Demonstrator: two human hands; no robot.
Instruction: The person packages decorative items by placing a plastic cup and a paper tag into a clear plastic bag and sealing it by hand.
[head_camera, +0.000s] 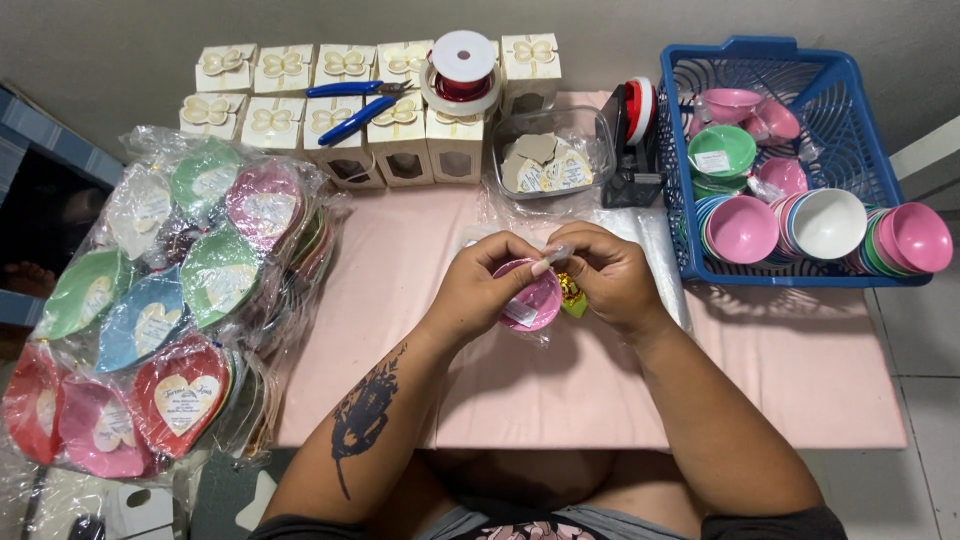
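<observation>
Hands: we've got both over the middle of the pink desk (780, 370), meeting at a small pink bowl (535, 297).
Left hand (480, 290): our fingers are curled around the bowl's near rim, gripping it through clear wrap.
Right hand (610, 275): fingers pinched on the wrap at the bowl's top edge, a gold-wrapped sweet (570, 291) just beneath.
Right side: blue basket (850, 80) full of coloured bowls.
Left side: bagged heart-shaped dishes (185, 395).
Back: cream gift boxes (400, 140), blue pliers (355, 110).
</observation>
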